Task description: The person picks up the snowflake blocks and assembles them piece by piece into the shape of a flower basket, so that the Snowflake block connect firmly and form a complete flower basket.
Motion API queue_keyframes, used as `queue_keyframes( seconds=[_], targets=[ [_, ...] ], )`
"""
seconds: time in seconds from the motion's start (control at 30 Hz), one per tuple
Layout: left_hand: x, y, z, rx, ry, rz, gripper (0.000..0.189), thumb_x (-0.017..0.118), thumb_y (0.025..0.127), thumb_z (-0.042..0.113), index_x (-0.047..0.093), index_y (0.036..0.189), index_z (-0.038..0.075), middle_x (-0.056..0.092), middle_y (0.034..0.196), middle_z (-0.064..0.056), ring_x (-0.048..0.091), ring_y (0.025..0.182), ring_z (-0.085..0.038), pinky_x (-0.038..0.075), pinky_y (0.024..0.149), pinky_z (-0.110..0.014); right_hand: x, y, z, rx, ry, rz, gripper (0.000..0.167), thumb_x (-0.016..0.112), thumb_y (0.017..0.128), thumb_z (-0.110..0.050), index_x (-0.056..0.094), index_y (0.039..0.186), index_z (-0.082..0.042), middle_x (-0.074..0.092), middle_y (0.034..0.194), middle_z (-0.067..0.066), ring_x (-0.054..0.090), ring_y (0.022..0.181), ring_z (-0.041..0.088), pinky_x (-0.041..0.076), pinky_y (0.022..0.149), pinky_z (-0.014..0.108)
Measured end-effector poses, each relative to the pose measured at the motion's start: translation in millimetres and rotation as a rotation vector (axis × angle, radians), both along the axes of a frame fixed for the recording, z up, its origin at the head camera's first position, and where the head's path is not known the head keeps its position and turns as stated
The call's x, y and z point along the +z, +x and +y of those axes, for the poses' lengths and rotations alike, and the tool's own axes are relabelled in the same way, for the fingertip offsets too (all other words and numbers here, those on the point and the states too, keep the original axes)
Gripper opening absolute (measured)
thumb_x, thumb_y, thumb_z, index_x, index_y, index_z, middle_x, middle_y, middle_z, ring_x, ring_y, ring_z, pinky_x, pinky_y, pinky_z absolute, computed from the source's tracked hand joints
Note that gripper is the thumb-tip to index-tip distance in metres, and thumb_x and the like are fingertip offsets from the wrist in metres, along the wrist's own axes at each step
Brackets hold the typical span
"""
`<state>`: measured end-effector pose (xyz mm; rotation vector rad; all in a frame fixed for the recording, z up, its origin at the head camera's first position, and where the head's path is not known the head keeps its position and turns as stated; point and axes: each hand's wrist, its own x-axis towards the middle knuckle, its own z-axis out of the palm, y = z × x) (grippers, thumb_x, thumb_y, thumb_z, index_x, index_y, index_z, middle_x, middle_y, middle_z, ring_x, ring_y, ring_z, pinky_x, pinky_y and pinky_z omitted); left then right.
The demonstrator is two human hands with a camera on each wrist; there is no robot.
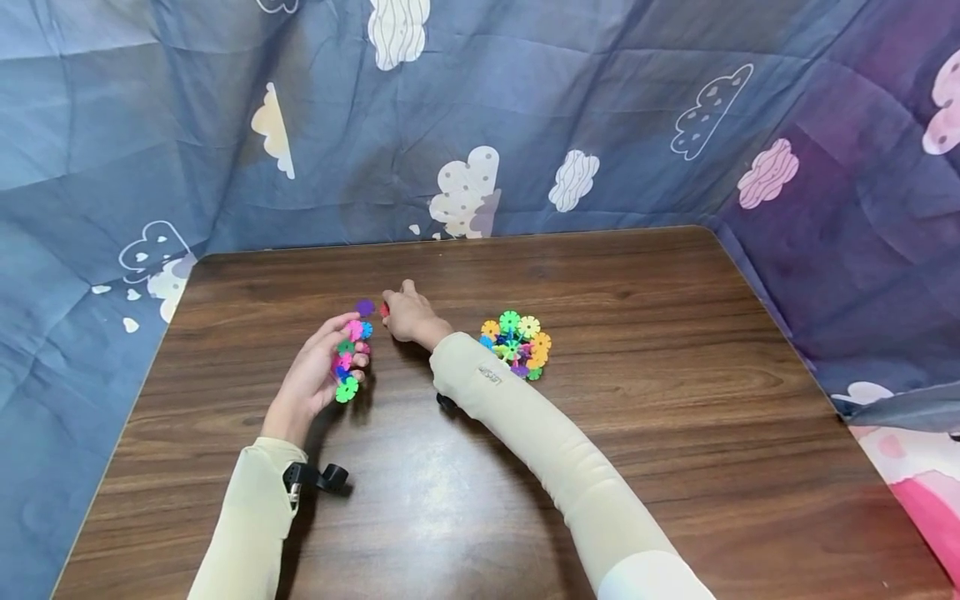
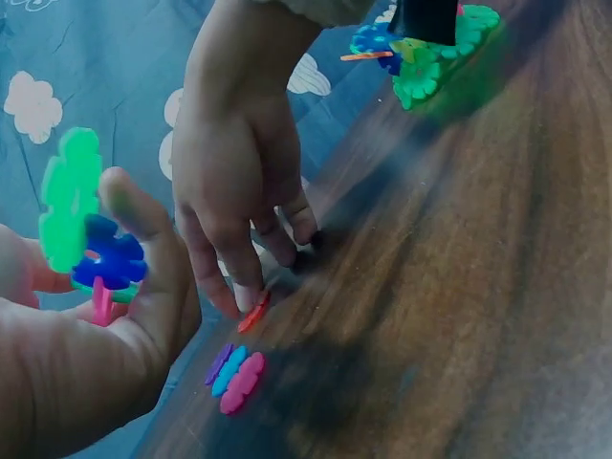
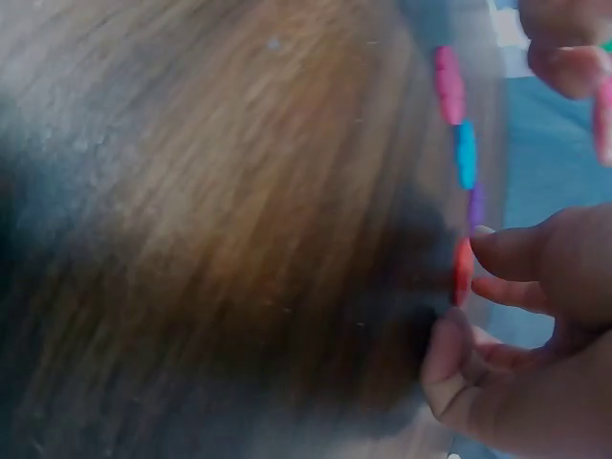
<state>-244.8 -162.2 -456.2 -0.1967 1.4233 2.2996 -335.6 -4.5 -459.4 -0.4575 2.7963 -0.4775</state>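
My left hand (image 1: 313, 372) holds a small cluster of joined plastic snowflake discs (image 1: 347, 388), green, blue and pink. In the left wrist view the green disc (image 2: 72, 201) stands upright above the blue disc (image 2: 115, 253), and the palm hides part of the cluster. Farther out, my right hand (image 1: 411, 317) reaches down to a red snowflake disc (image 3: 463, 272) at the table surface, with thumb and a finger at its two ends. Beside it lie a purple disc (image 1: 364, 307), a light blue disc (image 2: 229, 371) and a pink disc (image 2: 243, 383).
A rounded, multicoloured structure of joined snowflake discs (image 1: 511, 322) sits on the wooden table (image 1: 675, 375), beyond the right forearm. Patterned blue cloth (image 1: 330, 125) hangs behind the table's back edge. A black strap (image 1: 315, 477) sticks out from the left wrist.
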Motion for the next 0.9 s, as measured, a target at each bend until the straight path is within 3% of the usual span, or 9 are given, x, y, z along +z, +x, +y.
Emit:
queue_keyframes(
  seconds=[0.17,0.37,0.5,0.57,0.67,0.83,0.9],
  targets=[
    [-0.8,-0.9,4.9,0.001,-0.021,0.019,0.023,0.033,0.109,0.02,0.045,0.128,0.016,0.05,0.078,-0.001,0.05,0.059,-0.008,0.045,0.05,-0.018,-0.6,0.7,-2,0.002,0.064,0.045,0.024,0.054,0.101,-0.02,0.059,0.124,-0.013,0.049,0.127,0.012,0.065,0.095,0.031,0.056,0.083,0.038],
    [-0.8,-0.4,5.0,0.011,-0.088,0.022,0.023,0.039,0.108,0.025,0.046,0.129,0.016,0.048,0.077,0.0,0.049,0.056,-0.007,0.046,0.05,-0.017,4.9,3.6,-3,0.032,0.094,0.001,0.026,0.058,0.099,-0.021,0.058,0.123,-0.011,0.059,0.12,0.013,0.062,0.107,0.029,0.055,0.089,0.039],
    [-1.6,1.3,5.4,-0.002,-0.151,0.047,0.019,0.04,0.108,0.026,0.047,0.125,0.023,0.047,0.078,-0.001,0.049,0.055,-0.008,0.046,0.05,-0.018,1.7,7.6,-2,0.066,0.112,-0.008,0.009,0.06,0.096,-0.019,0.061,0.094,-0.011,0.062,0.108,0.008,0.058,0.102,0.024,0.053,0.084,0.035],
    [-2.7,2.2,5.8,-0.003,-0.183,0.068,0.019,0.041,0.108,0.025,0.047,0.125,0.022,0.048,0.078,-0.001,0.049,0.054,-0.008,0.046,0.049,-0.018,0.3,10.0,0,0.058,0.085,-0.001,0.015,0.062,0.096,-0.02,0.061,0.083,-0.012,0.061,0.103,0.007,0.057,0.1,0.022,0.053,0.083,0.035],
    [-3.2,2.8,6.0,0.004,-0.206,0.083,0.022,0.043,0.107,0.024,0.046,0.128,0.016,0.048,0.078,-0.002,0.05,0.054,-0.008,0.047,0.048,-0.019,1.8,10.9,7,0.044,-0.059,0.002,0.025,0.063,0.097,-0.024,0.065,0.076,-0.012,0.063,0.093,0.002,0.058,0.092,0.019,0.051,0.079,0.031],
    [0.0,0.7,4.8,0.031,-0.184,0.062,0.023,0.04,0.108,0.024,0.045,0.127,0.012,0.05,0.075,0.0,0.049,0.053,-0.008,0.046,0.049,-0.019,12.7,9.0,23,0.098,-0.571,-0.128,0.019,0.063,0.098,-0.014,0.073,0.087,-0.003,0.062,0.072,-0.001,0.054,0.067,0.01,0.045,0.063,0.021],
    [2.3,-0.2,5.0,0.047,-0.177,0.052,0.02,0.037,0.109,0.024,0.047,0.123,0.014,0.05,0.074,0.0,0.048,0.053,-0.008,0.045,0.049,-0.019,17.3,10.4,26,0.125,-0.7,-0.184,0.015,0.062,0.096,-0.008,0.072,0.089,0.001,0.061,0.067,-0.001,0.054,0.059,0.008,0.047,0.059,0.019]
  ],
)
